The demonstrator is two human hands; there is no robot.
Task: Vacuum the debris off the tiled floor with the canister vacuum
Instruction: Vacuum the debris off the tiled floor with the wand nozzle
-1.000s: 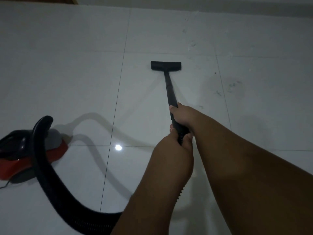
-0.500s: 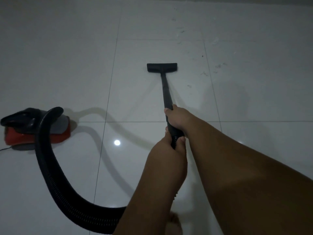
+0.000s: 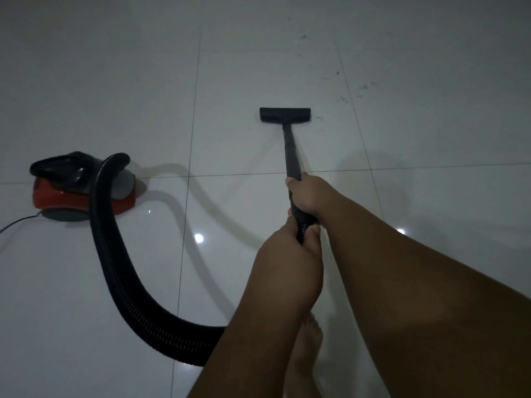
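A black vacuum wand [image 3: 291, 152] runs from my hands to a flat black floor nozzle [image 3: 285, 114] resting on the white tiled floor [image 3: 115, 81]. My right hand [image 3: 309, 196] grips the wand higher up. Just behind it, my left hand [image 3: 290, 251] grips the ribbed end of the wand. A thick black ribbed hose [image 3: 120, 268] curves from my hands to the red and black canister vacuum [image 3: 77, 188] at the left. Dark specks of debris [image 3: 360, 90] lie on the tiles to the right of and beyond the nozzle.
A thin black power cord [image 3: 17, 222] leaves the canister toward the left edge. My bare foot [image 3: 306, 346] stands on the tiles below my hands. Tile seams cross the floor, and light spots reflect near the middle.
The view has tilted down and back, so the canister, nozzle and debris sit farther from the wall. The nozzle has drawn back toward me. Both hands keep their grip.
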